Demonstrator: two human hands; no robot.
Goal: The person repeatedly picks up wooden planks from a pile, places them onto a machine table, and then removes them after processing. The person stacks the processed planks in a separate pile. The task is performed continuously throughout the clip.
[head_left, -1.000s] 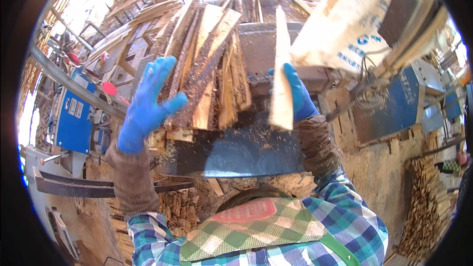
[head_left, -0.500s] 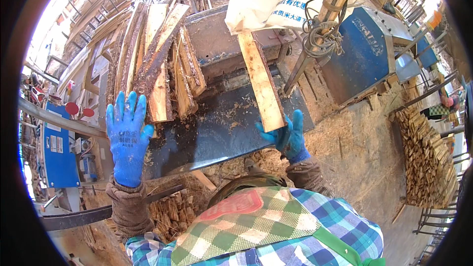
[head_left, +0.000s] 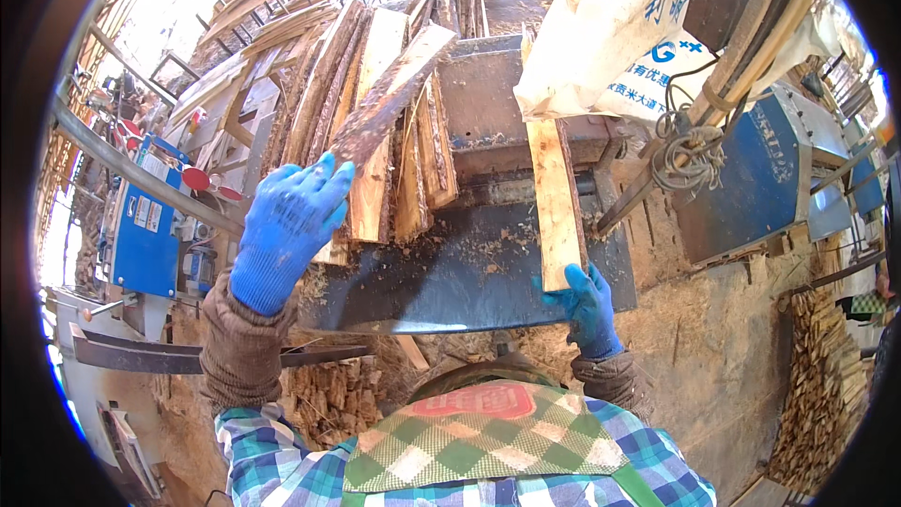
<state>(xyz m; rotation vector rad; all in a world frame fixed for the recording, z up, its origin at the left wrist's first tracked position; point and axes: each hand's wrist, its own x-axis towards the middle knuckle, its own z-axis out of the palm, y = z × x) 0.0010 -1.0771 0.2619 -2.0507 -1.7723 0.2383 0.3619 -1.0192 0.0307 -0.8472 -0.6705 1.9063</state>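
My left hand [head_left: 286,235], in a blue work glove, is closed on the near end of a bark-edged wooden slab [head_left: 392,99]. That slab lies slantwise on top of a pile of rough boards [head_left: 324,84] at the left of the metal table. My right hand [head_left: 591,312], gloved alike, grips the near end of a long pale board [head_left: 556,202] with bark along its right edge. The thumb rests by the board's end, and some fingers are hidden beneath it. The board's far part passes out of sight under a hanging white sack [head_left: 601,47].
The dark metal table [head_left: 441,296] carries scattered wood chips. A wooden post [head_left: 741,66] with coiled cable stands right of the sack. A blue machine [head_left: 741,178] is farther right, with stacked wood [head_left: 817,385] nearer. A blue control box [head_left: 143,239] and curved rail stand left.
My left hand has gone from flat, with fingers stretched, to gripping the top slab's end. My right hand has closed on the pale board's end. The whole view has shifted.
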